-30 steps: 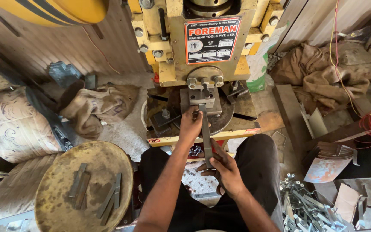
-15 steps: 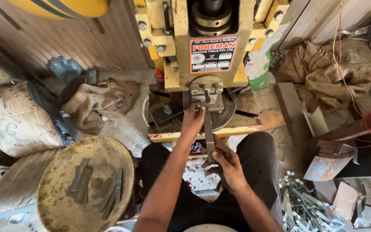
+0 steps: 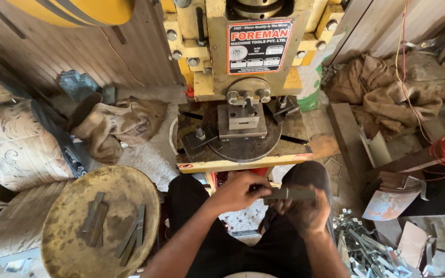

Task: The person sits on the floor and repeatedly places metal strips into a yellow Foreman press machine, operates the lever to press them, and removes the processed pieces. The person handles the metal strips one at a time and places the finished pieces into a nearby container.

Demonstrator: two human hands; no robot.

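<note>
Both my hands hold a flat grey metal strip (image 3: 290, 194) level over my lap, just in front of the yellow press machine (image 3: 243, 67). My left hand (image 3: 238, 191) pinches the strip's left end. My right hand (image 3: 305, 213) grips it from below on the right. The press die block (image 3: 242, 122) and round bed plate (image 3: 245, 146) stand bare, a little beyond the hands.
A round rusty tray (image 3: 73, 242) at my left holds several metal strips (image 3: 97, 225). A heap of shiny metal pieces (image 3: 366, 247) lies at my right. Cloth sacks (image 3: 114, 126), a cushion (image 3: 19, 149) and wooden boards (image 3: 346, 139) surround the press.
The strip was upright under the press die with my left hand up at the bed. Both hands have pulled back to my lap and the strip now lies level.
</note>
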